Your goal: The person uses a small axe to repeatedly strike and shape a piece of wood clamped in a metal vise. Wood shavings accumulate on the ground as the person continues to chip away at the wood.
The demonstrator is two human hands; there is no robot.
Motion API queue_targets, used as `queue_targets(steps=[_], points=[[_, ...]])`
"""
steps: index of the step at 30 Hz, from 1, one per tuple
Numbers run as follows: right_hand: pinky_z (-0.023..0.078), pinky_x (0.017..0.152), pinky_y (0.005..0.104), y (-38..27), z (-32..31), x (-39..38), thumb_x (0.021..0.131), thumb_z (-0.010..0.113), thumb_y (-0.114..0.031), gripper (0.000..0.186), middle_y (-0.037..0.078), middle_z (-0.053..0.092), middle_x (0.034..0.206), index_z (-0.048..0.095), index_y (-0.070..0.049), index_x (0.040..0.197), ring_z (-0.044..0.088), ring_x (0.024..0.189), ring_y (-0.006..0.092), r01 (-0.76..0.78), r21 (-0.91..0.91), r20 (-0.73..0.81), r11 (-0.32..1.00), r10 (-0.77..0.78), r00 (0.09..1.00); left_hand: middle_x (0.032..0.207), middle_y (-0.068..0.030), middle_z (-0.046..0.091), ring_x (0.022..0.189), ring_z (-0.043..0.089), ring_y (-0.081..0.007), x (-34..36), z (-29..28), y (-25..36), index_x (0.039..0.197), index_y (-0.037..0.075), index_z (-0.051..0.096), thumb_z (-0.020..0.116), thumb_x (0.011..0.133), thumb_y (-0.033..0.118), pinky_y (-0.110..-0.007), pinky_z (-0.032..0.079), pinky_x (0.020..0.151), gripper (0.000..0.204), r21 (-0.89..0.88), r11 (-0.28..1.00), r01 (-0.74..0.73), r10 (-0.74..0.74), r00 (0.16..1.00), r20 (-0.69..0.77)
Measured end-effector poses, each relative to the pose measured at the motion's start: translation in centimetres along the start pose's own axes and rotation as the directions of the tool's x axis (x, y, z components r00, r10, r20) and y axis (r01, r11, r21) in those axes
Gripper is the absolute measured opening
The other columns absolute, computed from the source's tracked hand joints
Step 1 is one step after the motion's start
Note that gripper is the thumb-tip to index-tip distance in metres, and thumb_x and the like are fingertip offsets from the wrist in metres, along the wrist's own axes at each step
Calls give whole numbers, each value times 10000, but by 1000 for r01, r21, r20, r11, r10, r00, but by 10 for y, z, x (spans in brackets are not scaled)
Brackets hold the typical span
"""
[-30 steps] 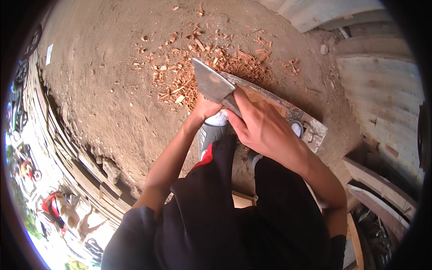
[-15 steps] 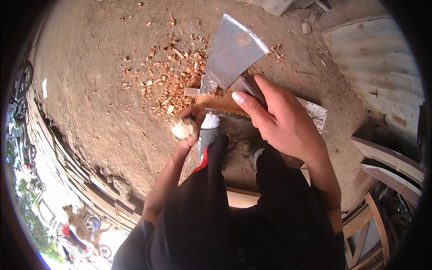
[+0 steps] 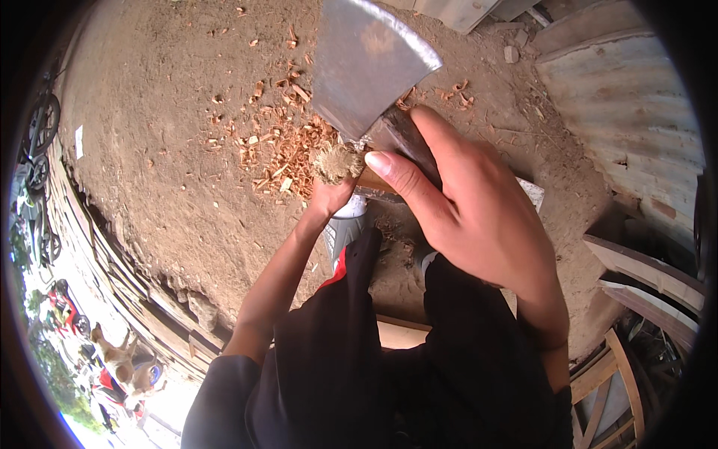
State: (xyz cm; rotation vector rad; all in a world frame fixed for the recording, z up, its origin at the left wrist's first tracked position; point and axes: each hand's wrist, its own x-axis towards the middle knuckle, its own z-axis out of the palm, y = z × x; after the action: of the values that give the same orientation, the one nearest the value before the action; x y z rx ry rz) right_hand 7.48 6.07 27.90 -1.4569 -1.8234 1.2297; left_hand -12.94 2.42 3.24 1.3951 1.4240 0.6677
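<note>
My right hand [image 3: 482, 206] grips the dark handle of a hatchet [image 3: 370, 63]. Its wide grey blade points up and away from me, with a bright, worn edge along the far side. My left hand [image 3: 331, 197] is closed around what looks like a wooden stick with a frayed, round end [image 3: 336, 163]. That end faces up toward me, just left of my right thumb, and hides most of my left fingers. Partly covered by both hands, a brown piece of wood [image 3: 380, 182] lies across in front of my knees.
Curled wood shavings [image 3: 280, 153] are scattered over the dirt floor [image 3: 164, 150] beyond my left hand. A corrugated metal sheet [image 3: 621, 112] leans at the right, with boards [image 3: 643, 266] nearer. Stacked planks [image 3: 112, 262], motorbikes and an animal are at the left.
My left hand and the frayed stick have moved up and to the right, close to my right thumb. The hatchet has shifted up and left, nearer the camera.
</note>
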Motion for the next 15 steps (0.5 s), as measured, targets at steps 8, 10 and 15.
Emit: queue_targets(steps=[8, 10, 15], points=[[516, 490, 463, 42, 60, -16, 1004, 615, -153, 377, 215, 623, 628, 482, 139, 1203, 647, 515, 374, 99, -337, 225, 936, -22, 974, 1142, -146, 708, 1045, 680, -300, 0, -5, -31, 1137, 46, 686, 636, 934, 185, -418, 535, 907, 251, -70, 998, -3, 14, 988, 155], [508, 500, 467, 40, 54, -11, 1012, 606, -180, 378, 227, 627, 643, 493, 135, 1188, 657, 545, 389, 103, -226, 224, 969, -51, 973, 1129, -149, 708, 1029, 680, -288, -15, -13, -68, 1128, 57, 690, 630, 936, 191, -415, 534, 905, 241, -38, 991, -128, 131, 987, 94], [483, 579, 475, 47, 36, -24, 1029, 595, -231, 335, 227, 631, 689, 529, 84, 1123, 661, 642, 413, -23, -64, 50, 998, 27, 998, 793, -84, 597, 740, 557, -164, -46, -26, 0, 792, 21, 527, 666, 911, -40, -285, 443, 689, 193, -363, 909, -206, 227, 974, 15]])
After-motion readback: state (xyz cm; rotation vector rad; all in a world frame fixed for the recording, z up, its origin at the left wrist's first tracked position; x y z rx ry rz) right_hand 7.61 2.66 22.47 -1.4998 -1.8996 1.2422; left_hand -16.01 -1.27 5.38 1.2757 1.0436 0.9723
